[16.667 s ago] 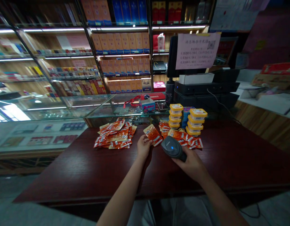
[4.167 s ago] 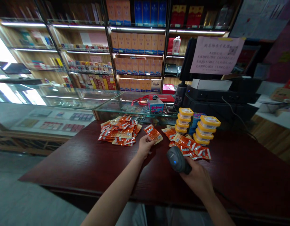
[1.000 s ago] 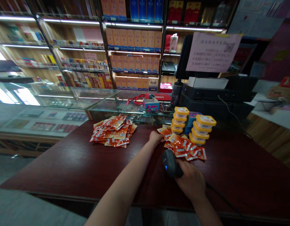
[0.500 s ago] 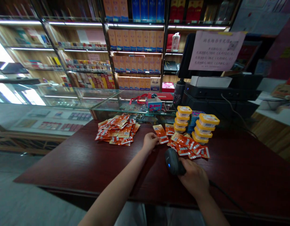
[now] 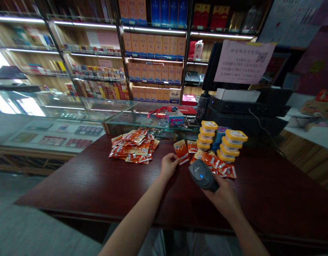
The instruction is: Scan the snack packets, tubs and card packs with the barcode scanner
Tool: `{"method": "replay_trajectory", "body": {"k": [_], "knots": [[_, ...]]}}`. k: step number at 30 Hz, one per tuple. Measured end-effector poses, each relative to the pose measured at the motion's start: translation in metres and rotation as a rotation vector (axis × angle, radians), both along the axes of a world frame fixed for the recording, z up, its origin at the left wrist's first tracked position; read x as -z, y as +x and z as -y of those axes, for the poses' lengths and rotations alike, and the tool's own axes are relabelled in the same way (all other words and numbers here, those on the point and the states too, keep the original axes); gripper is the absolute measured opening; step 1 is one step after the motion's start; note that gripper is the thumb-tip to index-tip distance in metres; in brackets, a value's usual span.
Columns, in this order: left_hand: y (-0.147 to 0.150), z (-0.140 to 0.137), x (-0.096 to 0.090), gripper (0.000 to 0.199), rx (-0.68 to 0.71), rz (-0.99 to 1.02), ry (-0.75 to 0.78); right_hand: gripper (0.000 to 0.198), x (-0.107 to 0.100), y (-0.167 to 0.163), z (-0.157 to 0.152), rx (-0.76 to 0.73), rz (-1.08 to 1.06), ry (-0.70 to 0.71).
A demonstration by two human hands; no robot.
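Between the fingers of my left hand (image 5: pixel 169 165) is the lower edge of an orange snack packet (image 5: pixel 181 151), tilted up off the table. My right hand (image 5: pixel 224 195) is closed around the handle of a dark grey barcode scanner (image 5: pixel 203 174), whose head points toward that packet; a small blue light glows on it. Behind the scanner lies a loose group of similar orange packets (image 5: pixel 219 163), partly covered by it. A larger heap of these packets (image 5: pixel 134 145) lies to the left of my left hand.
Two stacks of yellow-lidded tubs (image 5: pixel 206 137) (image 5: pixel 231 145) stand behind the packets on the dark wooden table (image 5: pixel 100 188). A glass counter (image 5: pixel 121 115) borders the far edge, with a small blue box (image 5: pixel 175 118) on it. A monitor with a pink notice (image 5: pixel 243 62) stands back right.
My right hand has raised and turned the scanner, its head now facing the packet more. My left hand has tipped the packet more upright.
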State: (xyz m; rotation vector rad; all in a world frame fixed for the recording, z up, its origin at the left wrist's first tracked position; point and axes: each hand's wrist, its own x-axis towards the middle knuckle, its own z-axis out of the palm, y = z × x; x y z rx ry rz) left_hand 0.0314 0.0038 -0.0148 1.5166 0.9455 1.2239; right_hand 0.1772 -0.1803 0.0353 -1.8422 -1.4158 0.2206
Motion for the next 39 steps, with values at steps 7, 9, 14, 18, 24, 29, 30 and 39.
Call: {"method": "replay_trajectory", "body": {"k": [7,9,14,18,24,29,30,39], "knots": [[-0.001,-0.002,0.002,0.015,-0.017,-0.117,0.084,0.042,-0.01,-0.008,-0.006,-0.087,-0.276,0.105],[-0.001,-0.002,0.002,0.016,-0.02,-0.124,0.101,0.044,-0.011,-0.01,-0.005,-0.089,-0.291,0.105],[0.001,-0.001,0.001,0.015,-0.016,-0.073,0.06,0.041,-0.011,-0.01,-0.002,-0.113,-0.251,0.135],[0.0,0.003,-0.004,0.014,-0.028,-0.063,0.048,0.034,-0.01,-0.005,0.001,-0.105,-0.089,0.094],[-0.001,0.003,-0.004,0.013,-0.08,-0.06,0.045,0.024,0.013,0.006,0.002,0.019,0.459,0.01],[0.001,-0.002,0.003,0.013,-0.133,-0.022,0.018,0.029,0.043,0.009,0.001,-0.011,0.591,0.102],[0.001,-0.002,0.003,0.012,-0.147,0.003,0.002,0.029,0.046,0.009,0.001,-0.019,0.603,0.103],[-0.025,-0.015,-0.038,0.016,-0.371,0.298,-0.065,0.031,0.051,0.013,0.002,-0.036,0.63,0.107]]}}
